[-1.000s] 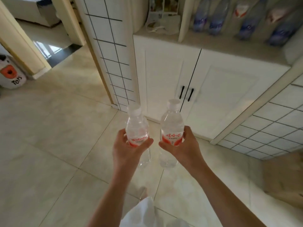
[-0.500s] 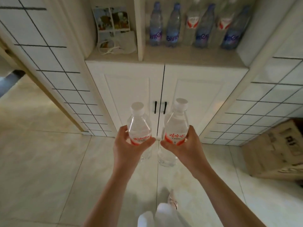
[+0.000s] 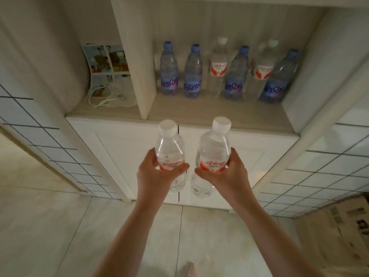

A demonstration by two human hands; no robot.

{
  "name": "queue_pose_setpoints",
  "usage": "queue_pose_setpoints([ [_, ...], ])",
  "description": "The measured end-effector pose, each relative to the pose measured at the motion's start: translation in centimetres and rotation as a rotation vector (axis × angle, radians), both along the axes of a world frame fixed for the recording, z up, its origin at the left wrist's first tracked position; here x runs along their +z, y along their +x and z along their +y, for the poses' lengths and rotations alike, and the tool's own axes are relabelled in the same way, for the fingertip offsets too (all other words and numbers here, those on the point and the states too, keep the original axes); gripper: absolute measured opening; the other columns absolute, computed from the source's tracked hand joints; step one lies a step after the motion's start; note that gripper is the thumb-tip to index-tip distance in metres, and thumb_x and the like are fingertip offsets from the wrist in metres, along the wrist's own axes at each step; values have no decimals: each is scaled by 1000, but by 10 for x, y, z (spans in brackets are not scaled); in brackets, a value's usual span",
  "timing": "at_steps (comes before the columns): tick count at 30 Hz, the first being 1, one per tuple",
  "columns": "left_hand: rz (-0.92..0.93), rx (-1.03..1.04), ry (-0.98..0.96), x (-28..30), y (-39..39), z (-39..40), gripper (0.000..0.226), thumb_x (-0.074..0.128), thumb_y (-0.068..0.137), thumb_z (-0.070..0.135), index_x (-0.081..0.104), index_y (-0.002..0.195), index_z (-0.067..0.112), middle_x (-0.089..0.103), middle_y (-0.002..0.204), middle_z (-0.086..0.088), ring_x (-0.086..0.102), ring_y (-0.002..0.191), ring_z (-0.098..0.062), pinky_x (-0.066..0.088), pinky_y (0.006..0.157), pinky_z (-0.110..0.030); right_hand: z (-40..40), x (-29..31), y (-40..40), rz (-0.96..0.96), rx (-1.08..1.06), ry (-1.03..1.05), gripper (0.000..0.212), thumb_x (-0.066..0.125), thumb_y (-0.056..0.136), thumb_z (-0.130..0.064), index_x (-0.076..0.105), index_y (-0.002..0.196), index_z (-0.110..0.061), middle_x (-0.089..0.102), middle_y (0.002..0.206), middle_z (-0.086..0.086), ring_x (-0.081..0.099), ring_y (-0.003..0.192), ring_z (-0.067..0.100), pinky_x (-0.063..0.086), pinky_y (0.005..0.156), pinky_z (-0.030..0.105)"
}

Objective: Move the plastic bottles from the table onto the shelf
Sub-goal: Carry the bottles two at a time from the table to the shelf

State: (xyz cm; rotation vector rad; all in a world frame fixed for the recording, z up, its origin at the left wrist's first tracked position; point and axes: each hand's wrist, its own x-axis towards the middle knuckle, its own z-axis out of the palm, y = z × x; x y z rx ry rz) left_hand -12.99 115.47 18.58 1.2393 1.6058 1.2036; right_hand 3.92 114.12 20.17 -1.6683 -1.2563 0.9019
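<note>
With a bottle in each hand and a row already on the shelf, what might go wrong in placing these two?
1. The left hand and right hand each grip a red-label bottle; with both full, neither can steady a wobble.
2. Six shelf bottles stand close together at the back; a bottle pushed in too far could topple them.
3. Set near the shelf's front edge, one could tip off.

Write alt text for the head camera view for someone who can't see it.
Two bare hands each hold an upright white-capped, red-labelled water bottle, left hand on the left bottle, right hand on the right bottle, before a white cabinet shelf. Six bottles already stand there: four blue-labelled bottles and two red-labelled bottles.
</note>
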Motion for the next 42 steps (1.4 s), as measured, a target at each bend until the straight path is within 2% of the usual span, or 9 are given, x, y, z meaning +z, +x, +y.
queue_pose_setpoints([
  [5, 2, 35, 39, 21, 15, 62, 44, 89, 60, 29, 62, 93, 38, 71, 85, 19, 65, 80, 9, 48, 70, -16, 76, 24, 18, 33, 48, 101, 65, 86, 60, -27, 49, 114, -30, 65, 96, -15, 64, 86, 1, 47, 64, 12],
  [8, 7, 41, 71, 34, 16, 98, 51, 90, 59, 29, 63, 103, 33, 72, 91, 16, 67, 82, 5, 52, 73, -19, 118, 36, 19, 36, 47, 170, 68, 86, 60, -23, 50, 117, -23, 66, 100, -10, 65, 89, 5, 51, 68, 17],
  [12, 5, 48, 110, 42, 15, 144, 50, 89, 61, 24, 62, 102, 32, 71, 89, 14, 67, 80, 4, 51, 70, -19, 166, 41, 15, 23, 5, 246, 69, 87, 60, -23, 49, 119, -21, 65, 102, -9, 66, 91, 8, 55, 74, 24],
  [16, 0, 35, 119, 39, 8, 186, 55, 88, 63, 23, 62, 111, 25, 72, 95, 10, 68, 85, -2, 52, 73, -21, 205, 34, 6, 17, -10, 265, 74, 88, 60, -27, 47, 121, -19, 65, 106, -5, 66, 94, 9, 58, 77, 28],
  [23, 19, 30, 74, 24, -3, 247, 53, 89, 57, 31, 65, 104, 27, 72, 90, 8, 69, 84, -11, 59, 80, -43, 253, 19, -10, -44, -38, 226, 74, 88, 60, -28, 48, 121, -16, 65, 105, -5, 64, 91, 13, 47, 67, 16],
  [28, 51, -18, 66, 21, -6, 267, 55, 88, 61, 31, 63, 109, 27, 72, 92, 12, 69, 86, -8, 58, 83, -41, 267, 8, -16, -54, -37, 211, 75, 87, 62, -28, 45, 123, -17, 65, 111, -2, 65, 95, 15, 53, 78, 28],
  [34, 88, -37, 95, 15, -4, 273, 67, 85, 64, 38, 56, 123, 26, 70, 105, 10, 68, 95, -11, 57, 86, -42, 269, 7, -17, -62, 7, 215, 74, 83, 66, -35, 43, 127, -22, 62, 109, -10, 61, 90, 4, 40, 64, 1],
  [39, 151, -4, 138, -2, 3, 261, 81, 82, 66, 41, 45, 135, 23, 64, 120, 8, 63, 106, -11, 54, 88, -31, 259, -13, -20, -87, 16, 180, 80, 85, 67, -26, 39, 132, -18, 60, 122, -2, 58, 104, 9, 38, 74, 0],
  [42, 168, 47, 167, -18, 6, 254, 77, 82, 69, 40, 46, 134, 23, 62, 121, 5, 61, 109, -13, 55, 90, -34, 255, -25, -20, -123, 10, 196, 76, 84, 69, -22, 41, 131, -16, 61, 121, 1, 58, 104, 9, 40, 78, 1],
])
